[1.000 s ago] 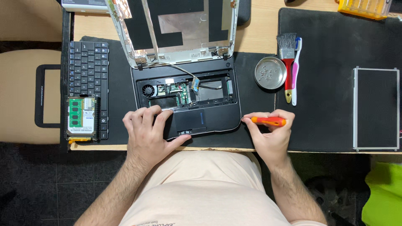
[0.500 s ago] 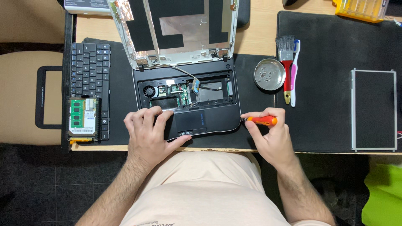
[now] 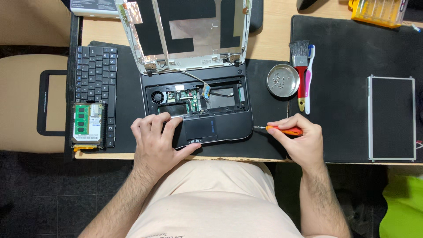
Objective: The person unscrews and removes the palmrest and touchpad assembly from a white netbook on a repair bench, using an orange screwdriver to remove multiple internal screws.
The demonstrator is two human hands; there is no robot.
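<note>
Keyboard (image 3: 93,90) and screen (image 3: 391,117) already removed; laptop (image 3: 200,110) base still assembled. Left hand (image 3: 158,141) pressed flat on palmrest, grip released; screwdriver (image 3: 282,130) clenched in right hand (image 3: 299,141), at 3 o'clock of base.

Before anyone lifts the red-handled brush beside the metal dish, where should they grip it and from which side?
Grip the red brush by its red handle, coming from above: it lies flat, bristles pointing away. The metal dish and a pink-and-white toothbrush crowd its sides, so pinch it lower down.
</note>
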